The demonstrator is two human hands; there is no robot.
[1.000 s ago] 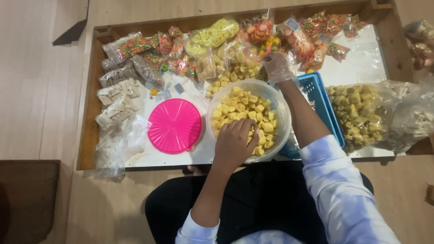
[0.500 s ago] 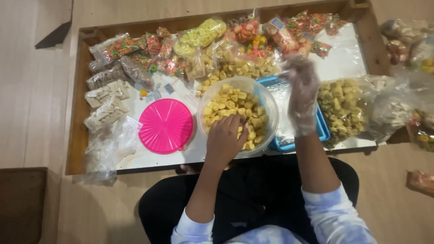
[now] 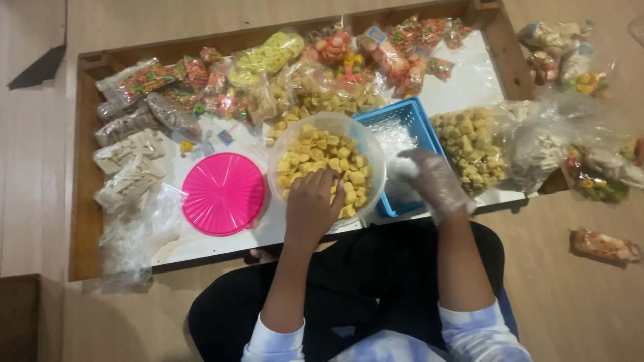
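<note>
Where the left hand (image 3: 312, 204) dips, yellow snack cubes (image 3: 325, 157) heap high.

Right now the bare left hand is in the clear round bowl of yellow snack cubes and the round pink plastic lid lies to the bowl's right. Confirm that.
Not quite. In the head view the round pink plastic lid lies to the left of the clear round bowl. The bare left hand is indeed in it.
</note>
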